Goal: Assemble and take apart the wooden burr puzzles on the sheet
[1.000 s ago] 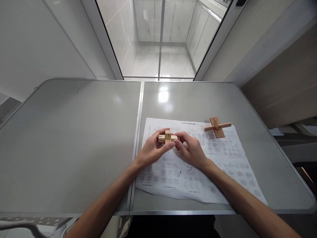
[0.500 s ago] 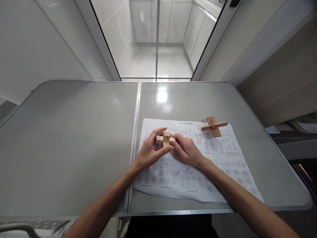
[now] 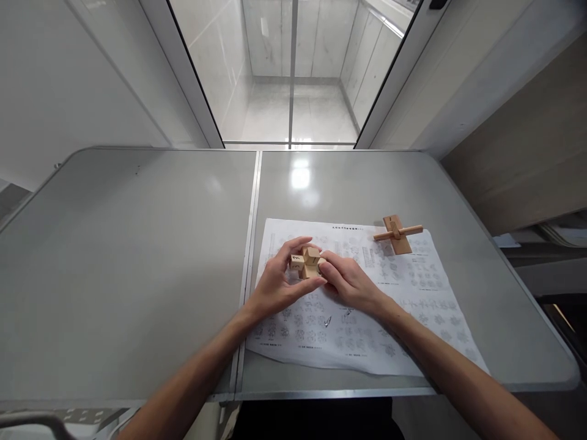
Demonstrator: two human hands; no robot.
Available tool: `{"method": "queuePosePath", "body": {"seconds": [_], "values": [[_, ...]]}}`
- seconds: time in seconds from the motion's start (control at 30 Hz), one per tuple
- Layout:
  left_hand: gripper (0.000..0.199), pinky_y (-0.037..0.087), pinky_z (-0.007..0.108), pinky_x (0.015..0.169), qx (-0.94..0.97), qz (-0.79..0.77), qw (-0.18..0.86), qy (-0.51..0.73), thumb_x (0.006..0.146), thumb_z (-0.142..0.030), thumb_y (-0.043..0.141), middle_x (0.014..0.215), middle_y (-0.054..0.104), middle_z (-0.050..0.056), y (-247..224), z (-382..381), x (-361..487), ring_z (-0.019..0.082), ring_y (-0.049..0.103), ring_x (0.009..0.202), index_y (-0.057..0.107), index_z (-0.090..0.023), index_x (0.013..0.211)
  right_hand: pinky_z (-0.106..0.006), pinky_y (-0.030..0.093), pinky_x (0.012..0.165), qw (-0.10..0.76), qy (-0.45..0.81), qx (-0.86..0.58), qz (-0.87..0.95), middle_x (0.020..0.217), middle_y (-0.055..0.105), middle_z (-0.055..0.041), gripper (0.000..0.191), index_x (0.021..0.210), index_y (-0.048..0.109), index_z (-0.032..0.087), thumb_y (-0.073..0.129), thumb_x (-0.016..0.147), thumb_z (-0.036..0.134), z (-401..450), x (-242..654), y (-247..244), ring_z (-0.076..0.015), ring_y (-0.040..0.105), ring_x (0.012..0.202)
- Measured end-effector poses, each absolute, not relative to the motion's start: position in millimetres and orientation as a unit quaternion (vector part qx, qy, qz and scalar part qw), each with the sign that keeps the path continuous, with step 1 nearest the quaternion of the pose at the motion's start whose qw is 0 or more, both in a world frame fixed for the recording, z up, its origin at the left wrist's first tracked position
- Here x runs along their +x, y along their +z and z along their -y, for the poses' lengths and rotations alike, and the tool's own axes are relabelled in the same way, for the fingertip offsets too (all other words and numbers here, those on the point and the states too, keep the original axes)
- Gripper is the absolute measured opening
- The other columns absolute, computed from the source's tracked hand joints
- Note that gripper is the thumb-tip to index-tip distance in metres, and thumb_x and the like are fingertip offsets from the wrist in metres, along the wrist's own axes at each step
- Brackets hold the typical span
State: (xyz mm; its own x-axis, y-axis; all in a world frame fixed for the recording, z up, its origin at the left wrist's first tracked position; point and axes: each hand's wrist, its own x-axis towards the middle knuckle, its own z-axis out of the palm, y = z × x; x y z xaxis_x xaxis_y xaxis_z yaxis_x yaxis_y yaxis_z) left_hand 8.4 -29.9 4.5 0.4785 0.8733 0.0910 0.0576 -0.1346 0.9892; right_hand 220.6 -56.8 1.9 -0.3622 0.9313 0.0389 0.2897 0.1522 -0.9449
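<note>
Over the printed sheet, a light wooden block assembly [image 3: 310, 261] with numbers marked on its faces is held between both hands. My left hand [image 3: 280, 278] grips it from the left, with the fingers behind and the thumb along the near side. My right hand [image 3: 349, 280] pinches its right end between thumb and fingers. Part of the assembly is hidden by the fingertips.
A darker wooden cross-shaped piece [image 3: 398, 234] rests on the far right part of the white printed sheet [image 3: 367, 330]. The grey folding table [image 3: 151, 269] has a metal seam left of the sheet. Behind it stands a glass door.
The block assembly has tilted and shifted slightly toward me and to the right. My left thumb has moved a little lower. Both hands still hold the assembly.
</note>
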Motion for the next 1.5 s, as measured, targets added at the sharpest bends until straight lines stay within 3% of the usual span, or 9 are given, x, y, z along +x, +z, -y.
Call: {"method": "queuePosePath", "body": {"seconds": [0.27, 0.63, 0.9, 1.1, 1.3, 1.5], "values": [[0.067, 0.061, 0.037, 0.100, 0.690, -0.324, 0.514, 0.393, 0.089, -0.040, 0.087, 0.135, 0.073, 0.011, 5, 31, 7, 0.025, 0.071, 0.120, 0.055, -0.027, 0.147, -0.028, 0.035, 0.054, 0.323, 0.558, -0.425, 0.635, 0.065, 0.050, 0.0042, 0.047, 0.084, 0.045, 0.024, 0.039, 0.113, 0.061, 57, 221, 6, -0.0135, 0.042, 0.055], [0.067, 0.061, 0.040, 0.103, 0.716, -0.305, 0.486, 0.399, 0.089, -0.039, 0.088, 0.134, 0.073, 0.012, 5, 32, 6, 0.026, 0.072, 0.121, 0.054, -0.026, 0.146, -0.030, 0.038, 0.058, 0.324, 0.561, -0.415, 0.638, 0.067, 0.051, 0.0033, 0.049, 0.086, 0.050, 0.023, 0.040, 0.113, 0.063, 58, 222, 5, -0.0144, 0.044, 0.058], [0.072, 0.059, 0.044, 0.108, 0.763, -0.260, 0.417, 0.421, 0.086, -0.036, 0.092, 0.137, 0.072, 0.010, 9, 34, 9, 0.029, 0.070, 0.128, 0.052, -0.030, 0.146, -0.025, 0.028, 0.047, 0.301, 0.721, -0.355, 0.513, 0.064, 0.032, 0.0078, 0.050, 0.074, 0.040, 0.025, 0.046, 0.110, 0.059, 56, 219, 5, -0.0097, 0.028, 0.050], [0.086, 0.058, 0.047, 0.111, 0.762, -0.259, 0.418, 0.421, 0.083, -0.038, 0.094, 0.141, 0.072, 0.012, 5, 35, 9, 0.031, 0.070, 0.131, 0.046, -0.032, 0.154, -0.026, 0.030, 0.045, 0.298, 0.756, -0.297, 0.501, 0.057, 0.032, 0.0093, 0.054, 0.065, 0.040, 0.024, 0.048, 0.108, 0.056, 52, 221, -2, -0.0085, 0.036, 0.041], [0.073, 0.061, 0.043, 0.104, 0.751, -0.264, 0.433, 0.423, 0.082, -0.035, 0.094, 0.134, 0.075, 0.011, 9, 34, 10, 0.028, 0.074, 0.122, 0.055, -0.028, 0.143, -0.026, 0.034, 0.047, 0.303, 0.758, -0.296, 0.497, 0.055, 0.035, 0.0098, 0.054, 0.066, 0.040, 0.024, 0.049, 0.109, 0.055, 51, 221, -1, -0.0083, 0.035, 0.040], [0.072, 0.062, 0.043, 0.103, 0.737, -0.270, 0.458, 0.417, 0.082, -0.042, 0.094, 0.133, 0.076, 0.012, 13, 35, 10, 0.029, 0.075, 0.120, 0.058, -0.027, 0.142, -0.026, 0.035, 0.047, 0.291, 0.755, -0.304, 0.502, 0.053, 0.034, 0.0091, 0.054, 0.064, 0.038, 0.024, 0.049, 0.110, 0.051, 50, 224, 0, -0.0086, 0.034, 0.042]]}}
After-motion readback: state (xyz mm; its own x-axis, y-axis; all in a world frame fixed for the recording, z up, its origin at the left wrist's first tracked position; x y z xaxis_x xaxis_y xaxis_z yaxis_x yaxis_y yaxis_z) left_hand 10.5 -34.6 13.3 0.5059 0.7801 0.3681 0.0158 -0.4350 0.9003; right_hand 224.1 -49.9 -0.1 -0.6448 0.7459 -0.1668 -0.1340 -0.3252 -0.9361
